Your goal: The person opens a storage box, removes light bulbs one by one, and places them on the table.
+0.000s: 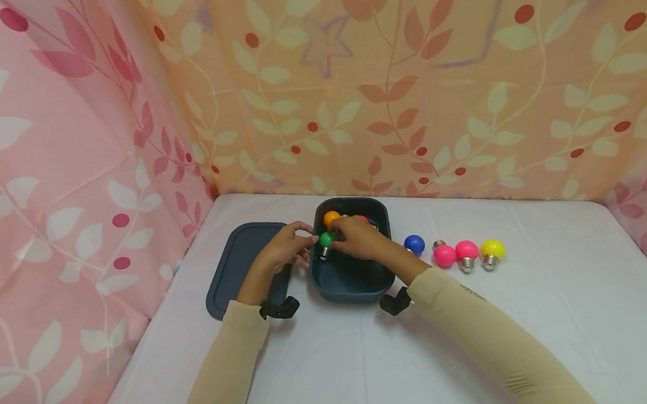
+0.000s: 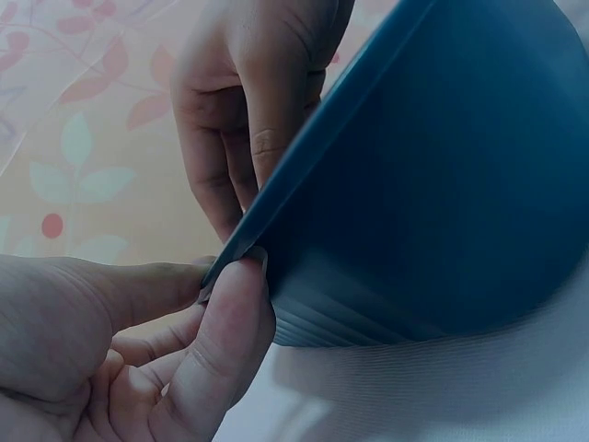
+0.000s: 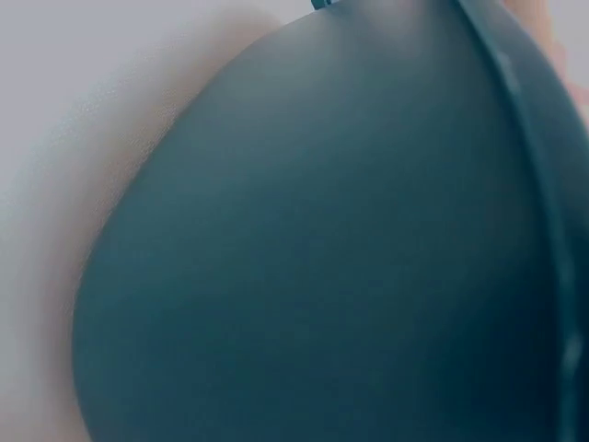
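Note:
A dark blue-grey plastic container [image 1: 355, 295] stands in the middle of the table. My left hand [image 1: 286, 247] pinches its left rim between thumb and index finger; the left wrist view shows this grip on the rim [image 2: 241, 241] closely. Reaching in over the right side, my right hand [image 1: 358, 237] pinches a green light bulb [image 1: 327, 239] whose metal base points toward me. An orange bulb [image 1: 332, 218] lies behind it in the container. A pink bulb [image 1: 364, 218] shows partly past the right hand. The right wrist view holds mostly the container's outer wall [image 3: 304, 249].
A flat dark lid [image 1: 231, 271] lies left of the container, partly under the left arm. On the right, a blue bulb [image 1: 414, 245], two pink bulbs [image 1: 445, 255] and a yellow bulb [image 1: 492, 250] sit in a row. Patterned curtains [image 1: 313, 87] surround the white-covered table.

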{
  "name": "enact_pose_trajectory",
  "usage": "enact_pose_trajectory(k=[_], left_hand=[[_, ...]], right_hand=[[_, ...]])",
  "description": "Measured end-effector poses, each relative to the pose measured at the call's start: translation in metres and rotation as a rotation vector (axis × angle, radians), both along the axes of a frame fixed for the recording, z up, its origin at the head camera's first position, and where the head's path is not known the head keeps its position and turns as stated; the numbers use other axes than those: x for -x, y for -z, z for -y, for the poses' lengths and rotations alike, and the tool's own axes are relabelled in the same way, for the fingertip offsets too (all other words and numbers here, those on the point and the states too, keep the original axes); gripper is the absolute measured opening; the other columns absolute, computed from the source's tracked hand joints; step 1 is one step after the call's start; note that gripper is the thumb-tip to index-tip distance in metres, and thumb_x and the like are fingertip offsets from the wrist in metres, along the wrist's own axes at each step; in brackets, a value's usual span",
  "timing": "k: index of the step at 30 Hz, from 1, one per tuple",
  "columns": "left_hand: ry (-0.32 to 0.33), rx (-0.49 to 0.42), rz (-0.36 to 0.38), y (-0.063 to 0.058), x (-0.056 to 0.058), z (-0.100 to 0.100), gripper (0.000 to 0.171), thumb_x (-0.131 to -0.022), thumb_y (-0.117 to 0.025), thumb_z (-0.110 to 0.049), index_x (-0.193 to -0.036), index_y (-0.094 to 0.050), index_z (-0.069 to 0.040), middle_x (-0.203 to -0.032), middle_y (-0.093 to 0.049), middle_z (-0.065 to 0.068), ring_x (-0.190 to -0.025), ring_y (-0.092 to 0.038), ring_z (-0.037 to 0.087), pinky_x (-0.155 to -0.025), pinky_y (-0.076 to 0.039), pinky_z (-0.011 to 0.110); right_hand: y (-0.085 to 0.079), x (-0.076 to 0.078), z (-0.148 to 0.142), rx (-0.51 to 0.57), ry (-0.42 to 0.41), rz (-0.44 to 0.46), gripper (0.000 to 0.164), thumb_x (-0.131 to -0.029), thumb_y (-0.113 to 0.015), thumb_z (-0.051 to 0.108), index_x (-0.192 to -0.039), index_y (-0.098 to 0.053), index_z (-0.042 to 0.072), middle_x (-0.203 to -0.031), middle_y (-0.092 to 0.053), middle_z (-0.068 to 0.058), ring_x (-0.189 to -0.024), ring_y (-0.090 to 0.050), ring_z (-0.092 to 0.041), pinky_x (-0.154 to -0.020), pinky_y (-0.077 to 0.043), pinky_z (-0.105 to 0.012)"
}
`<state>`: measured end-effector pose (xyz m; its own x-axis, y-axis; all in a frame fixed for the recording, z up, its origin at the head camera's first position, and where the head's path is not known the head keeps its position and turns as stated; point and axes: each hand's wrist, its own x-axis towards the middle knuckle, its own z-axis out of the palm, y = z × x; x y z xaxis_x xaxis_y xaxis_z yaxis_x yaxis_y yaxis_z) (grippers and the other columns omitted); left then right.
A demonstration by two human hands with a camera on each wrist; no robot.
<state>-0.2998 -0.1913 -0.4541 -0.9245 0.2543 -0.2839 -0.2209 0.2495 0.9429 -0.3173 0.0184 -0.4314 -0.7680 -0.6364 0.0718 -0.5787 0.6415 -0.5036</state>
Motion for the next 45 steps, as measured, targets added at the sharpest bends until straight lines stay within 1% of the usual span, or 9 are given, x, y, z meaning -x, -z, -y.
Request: enact_pose_trajectory(k=[11, 13, 18, 19, 22, 26, 37, 41, 45], left_hand=[[0.013, 0.001, -0.004, 0.000, 0.001, 0.001, 0.034, -0.094, -0.060, -0.023, -0.121, -0.047, -0.008, -0.078, -0.057, 0.014, -0.059, -0.058, 0.022, -0.055, -0.056, 0.034], [0.024, 0.002, 0.011, -0.004, 0.000, 0.000, 0.036, -0.094, -0.060, -0.022, -0.124, -0.045, -0.007, -0.080, -0.057, 0.014, -0.060, -0.059, 0.023, -0.059, -0.057, 0.038], [0.029, -0.006, 0.024, -0.005, 0.000, 0.001, 0.040, -0.094, -0.060, -0.022, -0.127, -0.044, -0.005, -0.081, -0.057, 0.015, -0.062, -0.059, 0.023, -0.060, -0.057, 0.039], [0.025, -0.009, 0.019, -0.001, 0.002, 0.002, 0.040, -0.094, -0.060, -0.023, -0.126, -0.044, -0.006, -0.080, -0.057, 0.014, -0.061, -0.059, 0.022, -0.058, -0.057, 0.036], [0.015, -0.017, 0.015, 0.000, 0.002, 0.002, 0.036, -0.094, -0.060, -0.022, -0.123, -0.045, -0.007, -0.078, -0.057, 0.013, -0.059, -0.059, 0.021, -0.055, -0.056, 0.033], [0.007, -0.015, 0.013, 0.000, 0.002, 0.001, 0.036, -0.093, -0.061, -0.023, -0.122, -0.047, -0.008, -0.078, -0.057, 0.013, -0.059, -0.058, 0.021, -0.056, -0.056, 0.035], [0.009, 0.017, 0.003, 0.000, 0.003, 0.000, 0.036, -0.092, -0.062, -0.025, -0.121, -0.047, -0.009, -0.082, -0.055, 0.014, -0.060, -0.059, 0.023, -0.059, -0.057, 0.039], [0.006, 0.010, 0.004, 0.000, 0.002, 0.001, 0.037, -0.092, -0.062, -0.024, -0.122, -0.046, -0.008, -0.083, -0.055, 0.017, -0.058, -0.058, 0.022, -0.059, -0.057, 0.040], [0.007, 0.001, 0.006, 0.000, 0.002, 0.001, 0.042, -0.092, -0.063, -0.025, -0.125, -0.045, -0.006, -0.082, -0.054, 0.017, -0.057, -0.058, 0.022, -0.057, -0.056, 0.038]], right_hand=[[0.011, 0.001, 0.007, -0.058, -0.039, 0.016, 0.034, -0.086, -0.070, 0.020, -0.116, -0.063, 0.006, -0.100, -0.066, -0.002, -0.083, -0.058, -0.014, -0.082, -0.051, -0.028], [0.012, 0.000, 0.008, -0.063, -0.042, 0.013, 0.034, -0.085, -0.071, 0.021, -0.115, -0.064, 0.007, -0.098, -0.066, 0.000, -0.082, -0.058, -0.013, -0.081, -0.051, -0.027], [0.013, -0.001, 0.010, -0.073, -0.052, 0.001, 0.034, -0.085, -0.072, 0.022, -0.114, -0.064, 0.007, -0.094, -0.065, 0.001, -0.079, -0.057, -0.013, -0.077, -0.050, -0.025], [0.013, -0.001, 0.010, -0.074, -0.053, -0.002, 0.034, -0.084, -0.072, 0.023, -0.113, -0.064, 0.006, -0.094, -0.065, 0.000, -0.079, -0.057, -0.013, -0.077, -0.050, -0.025], [0.013, -0.002, 0.011, -0.090, -0.050, -0.002, 0.036, -0.084, -0.072, 0.026, -0.114, -0.064, 0.007, -0.096, -0.066, 0.000, -0.081, -0.057, -0.013, -0.079, -0.050, -0.026], [0.013, -0.003, 0.011, -0.107, -0.048, 0.000, 0.037, -0.085, -0.072, 0.028, -0.115, -0.064, 0.008, -0.099, -0.066, 0.000, -0.084, -0.058, -0.012, -0.083, -0.050, -0.027], [0.007, -0.007, 0.001, -0.060, -0.008, 0.061, 0.039, -0.084, -0.073, 0.027, -0.117, -0.061, 0.010, -0.097, -0.064, 0.003, -0.081, -0.057, -0.011, -0.077, -0.051, -0.024], [0.001, -0.009, -0.007, -0.026, 0.003, 0.056, 0.038, -0.083, -0.073, 0.029, -0.114, -0.060, 0.011, -0.095, -0.064, 0.003, -0.078, -0.057, -0.011, -0.074, -0.051, -0.023], [-0.007, -0.012, -0.016, 0.024, -0.026, 0.028, 0.038, -0.082, -0.074, 0.029, -0.112, -0.062, 0.009, -0.095, -0.065, 0.001, -0.078, -0.056, -0.012, -0.071, -0.051, -0.024]])
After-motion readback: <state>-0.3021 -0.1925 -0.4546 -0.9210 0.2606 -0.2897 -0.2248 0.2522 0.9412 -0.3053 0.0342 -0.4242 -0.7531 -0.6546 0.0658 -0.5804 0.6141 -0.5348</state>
